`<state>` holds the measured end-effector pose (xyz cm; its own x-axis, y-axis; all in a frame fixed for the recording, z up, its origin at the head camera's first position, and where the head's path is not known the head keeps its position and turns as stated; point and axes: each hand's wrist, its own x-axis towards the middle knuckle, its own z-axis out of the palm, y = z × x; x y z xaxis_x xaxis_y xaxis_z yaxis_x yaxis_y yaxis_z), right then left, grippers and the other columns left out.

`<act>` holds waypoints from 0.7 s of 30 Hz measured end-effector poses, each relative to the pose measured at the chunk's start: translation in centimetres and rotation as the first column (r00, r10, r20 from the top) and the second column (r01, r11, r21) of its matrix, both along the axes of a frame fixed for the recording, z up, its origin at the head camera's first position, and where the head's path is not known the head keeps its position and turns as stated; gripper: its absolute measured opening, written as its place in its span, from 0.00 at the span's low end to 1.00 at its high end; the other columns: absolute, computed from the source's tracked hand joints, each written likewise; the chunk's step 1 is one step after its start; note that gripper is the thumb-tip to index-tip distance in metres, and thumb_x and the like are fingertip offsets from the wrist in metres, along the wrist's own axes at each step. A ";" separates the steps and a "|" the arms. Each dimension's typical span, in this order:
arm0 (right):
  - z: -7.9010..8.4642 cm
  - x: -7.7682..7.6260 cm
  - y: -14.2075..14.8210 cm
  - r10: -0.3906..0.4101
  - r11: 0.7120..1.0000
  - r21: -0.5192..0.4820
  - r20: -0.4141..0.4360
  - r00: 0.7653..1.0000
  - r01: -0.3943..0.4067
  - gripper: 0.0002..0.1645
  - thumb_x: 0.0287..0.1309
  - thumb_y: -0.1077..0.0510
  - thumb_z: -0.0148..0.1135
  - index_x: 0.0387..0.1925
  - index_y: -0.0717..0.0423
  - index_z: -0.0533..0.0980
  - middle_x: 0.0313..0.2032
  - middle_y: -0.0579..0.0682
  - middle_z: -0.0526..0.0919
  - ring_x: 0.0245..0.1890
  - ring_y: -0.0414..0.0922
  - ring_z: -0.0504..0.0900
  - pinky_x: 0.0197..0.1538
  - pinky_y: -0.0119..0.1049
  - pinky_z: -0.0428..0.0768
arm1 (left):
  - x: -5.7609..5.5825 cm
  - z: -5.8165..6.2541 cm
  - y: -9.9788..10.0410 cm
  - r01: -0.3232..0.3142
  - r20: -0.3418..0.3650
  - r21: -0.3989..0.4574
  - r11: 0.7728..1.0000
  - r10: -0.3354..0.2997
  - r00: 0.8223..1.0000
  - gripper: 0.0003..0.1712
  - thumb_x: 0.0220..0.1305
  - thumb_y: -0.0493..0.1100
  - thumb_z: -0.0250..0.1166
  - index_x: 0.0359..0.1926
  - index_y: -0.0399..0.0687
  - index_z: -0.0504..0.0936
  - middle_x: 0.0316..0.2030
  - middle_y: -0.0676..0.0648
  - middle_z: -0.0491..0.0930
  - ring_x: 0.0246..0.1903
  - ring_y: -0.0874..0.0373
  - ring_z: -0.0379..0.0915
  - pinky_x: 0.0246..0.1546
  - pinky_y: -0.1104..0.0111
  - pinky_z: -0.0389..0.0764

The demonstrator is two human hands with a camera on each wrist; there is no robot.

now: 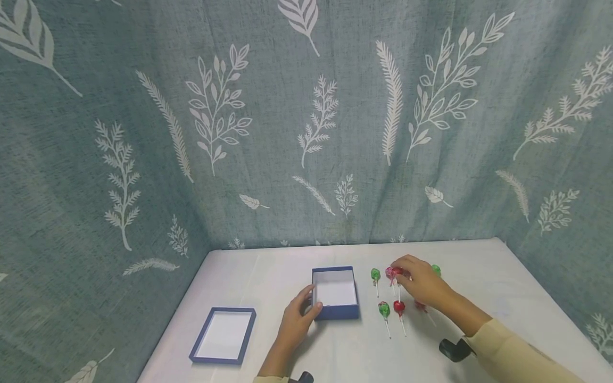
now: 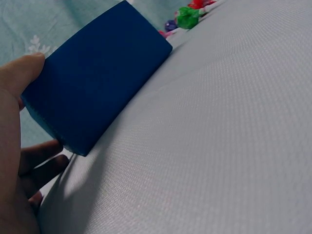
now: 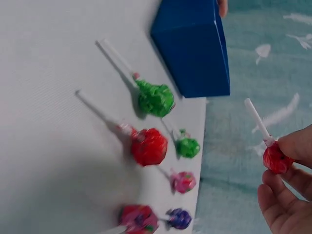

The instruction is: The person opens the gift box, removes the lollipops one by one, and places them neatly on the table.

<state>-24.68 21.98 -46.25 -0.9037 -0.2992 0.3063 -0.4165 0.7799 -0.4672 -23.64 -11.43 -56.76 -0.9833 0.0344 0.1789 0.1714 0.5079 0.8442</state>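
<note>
My left hand (image 1: 296, 319) grips the left side of a blue open box (image 1: 337, 313) with a white inside, thumb at the near corner. In the left wrist view, its thumb lies on the top edge of the box (image 2: 97, 73) and other fingers are low at its side. Above the table, my right hand (image 1: 421, 282) pinches a red-wrapped lollipop (image 3: 275, 158) by its candy head, the white stick free. Near it lie a green lollipop (image 1: 375, 274), a pink one (image 1: 390, 273), a green one (image 1: 384, 309) and a red one (image 1: 399, 307).
A blue-rimmed box lid (image 1: 245, 340), white inside, lies at the left of the white table (image 1: 373, 361). A purple lollipop (image 3: 179, 219) and another green one (image 1: 436, 269) lie around the right hand. A leaf-patterned curtain (image 1: 268, 159) hangs behind the table.
</note>
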 end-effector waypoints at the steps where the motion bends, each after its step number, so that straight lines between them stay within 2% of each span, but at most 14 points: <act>1: 0.0 0.1 0.3 -0.004 1.000 -0.010 0.015 1.000 0.005 0.15 0.61 0.63 0.63 0.50 0.58 0.79 0.48 0.52 0.80 0.47 0.52 0.80 0.51 0.53 0.79 | 0.0 0.0 0.0 -0.003 0.005 0.001 1.000 0.003 1.000 0.33 0.62 0.63 0.63 0.67 0.63 0.71 0.62 0.45 0.73 0.63 0.44 0.67 0.65 0.43 0.59; 7: -1.0 0.8 2.2 -0.028 0.998 -0.049 0.032 0.999 0.029 0.14 0.61 0.64 0.64 0.49 0.60 0.79 0.46 0.52 0.81 0.43 0.51 0.81 0.47 0.53 0.81 | 0.1 0.0 0.1 -0.007 0.012 -0.004 1.000 0.007 1.000 0.34 0.62 0.65 0.62 0.67 0.64 0.70 0.63 0.46 0.73 0.63 0.46 0.67 0.65 0.46 0.61; 14: -2.3 2.1 4.1 -0.145 0.983 -0.100 0.105 0.984 0.156 0.17 0.60 0.63 0.65 0.51 0.63 0.79 0.45 0.57 0.81 0.45 0.57 0.81 0.48 0.55 0.80 | 0.0 -0.1 0.1 -0.015 0.014 -0.008 1.000 0.015 1.000 0.34 0.62 0.64 0.62 0.67 0.64 0.70 0.62 0.46 0.73 0.63 0.45 0.66 0.65 0.43 0.59; 21: -4.6 2.9 6.0 -0.148 0.976 -0.143 0.127 0.981 0.166 0.15 0.59 0.63 0.65 0.48 0.65 0.79 0.42 0.57 0.82 0.42 0.57 0.82 0.46 0.55 0.80 | 0.0 -0.1 0.2 -0.022 0.014 -0.013 1.000 0.022 1.000 0.33 0.63 0.63 0.62 0.67 0.63 0.70 0.62 0.46 0.73 0.64 0.44 0.66 0.65 0.42 0.59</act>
<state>-21.82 27.99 -50.87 -0.9673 -0.1084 0.2291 -0.2313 0.7474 -0.6228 -23.67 -11.23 -56.90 -0.9862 0.0152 0.1646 0.1482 0.5226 0.8396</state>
